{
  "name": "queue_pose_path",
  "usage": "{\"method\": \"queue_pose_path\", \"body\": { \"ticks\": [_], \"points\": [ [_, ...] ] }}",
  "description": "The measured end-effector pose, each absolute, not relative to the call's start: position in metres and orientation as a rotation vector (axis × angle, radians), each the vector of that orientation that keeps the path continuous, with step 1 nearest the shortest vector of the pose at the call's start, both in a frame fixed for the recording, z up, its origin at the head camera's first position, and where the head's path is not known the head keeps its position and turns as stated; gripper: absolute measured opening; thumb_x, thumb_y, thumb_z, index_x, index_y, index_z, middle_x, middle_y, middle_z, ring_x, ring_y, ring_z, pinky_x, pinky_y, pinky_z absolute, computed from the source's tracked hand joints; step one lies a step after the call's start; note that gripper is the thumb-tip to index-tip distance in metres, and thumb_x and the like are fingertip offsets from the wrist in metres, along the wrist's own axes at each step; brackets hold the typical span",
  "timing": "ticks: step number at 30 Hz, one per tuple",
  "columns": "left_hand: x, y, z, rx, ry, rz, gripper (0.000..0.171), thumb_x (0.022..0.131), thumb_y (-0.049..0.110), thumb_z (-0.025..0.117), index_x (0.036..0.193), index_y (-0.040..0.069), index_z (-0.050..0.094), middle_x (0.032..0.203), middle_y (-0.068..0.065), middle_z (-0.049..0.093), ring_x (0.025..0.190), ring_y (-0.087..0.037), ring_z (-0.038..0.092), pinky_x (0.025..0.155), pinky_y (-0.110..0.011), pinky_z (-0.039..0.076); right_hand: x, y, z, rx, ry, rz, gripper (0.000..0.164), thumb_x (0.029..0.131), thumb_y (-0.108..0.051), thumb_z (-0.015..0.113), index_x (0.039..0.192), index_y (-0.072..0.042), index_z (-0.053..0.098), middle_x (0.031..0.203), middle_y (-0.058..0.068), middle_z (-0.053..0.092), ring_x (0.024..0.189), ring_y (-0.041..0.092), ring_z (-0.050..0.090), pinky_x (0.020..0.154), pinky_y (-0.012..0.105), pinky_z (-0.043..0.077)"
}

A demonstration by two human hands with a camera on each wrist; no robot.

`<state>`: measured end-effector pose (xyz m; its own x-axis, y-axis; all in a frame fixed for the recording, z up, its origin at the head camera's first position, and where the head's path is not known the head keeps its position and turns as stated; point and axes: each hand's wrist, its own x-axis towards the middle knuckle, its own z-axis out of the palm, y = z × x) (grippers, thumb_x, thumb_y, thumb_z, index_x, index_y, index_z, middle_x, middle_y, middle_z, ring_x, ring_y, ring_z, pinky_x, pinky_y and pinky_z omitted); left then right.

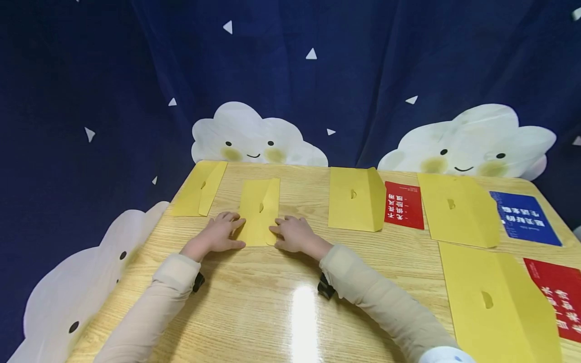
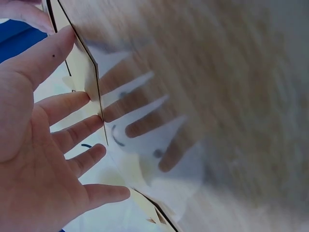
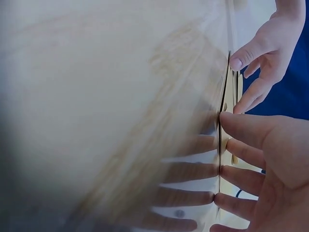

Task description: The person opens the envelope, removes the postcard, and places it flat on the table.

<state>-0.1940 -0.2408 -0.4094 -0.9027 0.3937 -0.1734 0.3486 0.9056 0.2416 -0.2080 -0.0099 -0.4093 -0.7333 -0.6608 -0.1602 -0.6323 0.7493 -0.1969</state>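
Note:
A small yellow paper envelope [image 1: 254,212] with a tucked flap lies flat on the wooden table, between the two hands. My left hand [image 1: 219,234], fingers spread, touches its left edge. At the opposite edge, the fingertips of my right hand [image 1: 295,235] rest on the flap side. The left wrist view shows the left hand [image 2: 58,140] palm-on, thumb and fingertips along the envelope [image 2: 84,63]. From the right wrist, the right hand [image 3: 268,164] has extended fingers at the envelope's edge [image 3: 226,99], with the left hand [image 3: 273,48] beyond.
Another yellow envelope [image 1: 192,194] lies at the back left. Rightward are more yellow envelopes [image 1: 347,209], [image 1: 454,217], [image 1: 476,282], red cards [image 1: 404,204], [image 1: 563,287] and a blue card [image 1: 526,214]. A dark blue curtain [image 1: 281,65] with clouds hangs behind the table [image 1: 254,302].

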Motion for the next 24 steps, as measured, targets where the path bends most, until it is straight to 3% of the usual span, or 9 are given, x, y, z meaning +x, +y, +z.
{"method": "queue_pose_path", "body": {
  "ticks": [24],
  "points": [
    [-0.167, -0.223, -0.409, 0.625, 2.868, 0.240, 0.066, 0.080, 0.036, 0.068, 0.131, 0.000, 0.047, 0.133, -0.022, 0.040, 0.126, -0.039, 0.028, 0.093, -0.068, 0.021, -0.188, 0.011, -0.410, -1.100, 2.720, -0.174, 0.046, 0.087, -0.037, 0.060, 0.129, -0.018, 0.054, 0.136, 0.009, 0.045, 0.122, 0.034, 0.041, 0.089, 0.053, 0.039]
  ]
}}
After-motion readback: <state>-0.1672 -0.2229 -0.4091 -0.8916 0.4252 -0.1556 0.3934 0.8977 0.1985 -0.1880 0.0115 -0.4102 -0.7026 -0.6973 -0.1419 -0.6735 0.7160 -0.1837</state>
